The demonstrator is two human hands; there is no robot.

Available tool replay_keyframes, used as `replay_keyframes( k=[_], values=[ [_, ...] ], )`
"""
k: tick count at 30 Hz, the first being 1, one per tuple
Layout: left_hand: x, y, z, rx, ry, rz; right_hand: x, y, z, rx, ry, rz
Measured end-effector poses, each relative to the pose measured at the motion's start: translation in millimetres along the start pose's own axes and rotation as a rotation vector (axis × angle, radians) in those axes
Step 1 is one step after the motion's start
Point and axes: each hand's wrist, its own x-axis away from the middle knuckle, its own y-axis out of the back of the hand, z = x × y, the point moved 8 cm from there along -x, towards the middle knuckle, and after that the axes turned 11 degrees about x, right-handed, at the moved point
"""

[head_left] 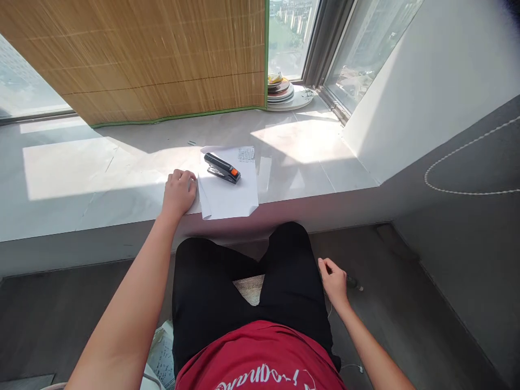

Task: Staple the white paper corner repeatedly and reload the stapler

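Observation:
My left hand (179, 193) rests on the white windowsill, its fingers curled, just left of a stack of white paper (229, 197); what it holds, if anything, is hidden. On the paper lies a black stapler (222, 167) with an orange patch at its right end. Small print shows in the paper's top right corner. Two staples (192, 143) lie on the sill behind the paper. Beside my right thigh is my right hand (333, 280), lowered over the floor with its fingers curled; a dark object (354, 283) shows just past it, and whether the hand touches it is unclear.
A bamboo blind (162, 59) hangs over the window at the back. Stacked plates (284, 93) stand in the sill's back corner. A clear strip (264, 172) lies right of the paper. A beaded cord (459, 192) hangs at the right. Written papers (162, 355) lie low on the left.

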Motion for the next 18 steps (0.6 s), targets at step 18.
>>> replay_keyframes(
  k=[18],
  values=[
    [4,3.7,-4,-0.021,-0.02,-0.01,16,-19,-38,0.096,-0.028,-0.028]
  ],
)
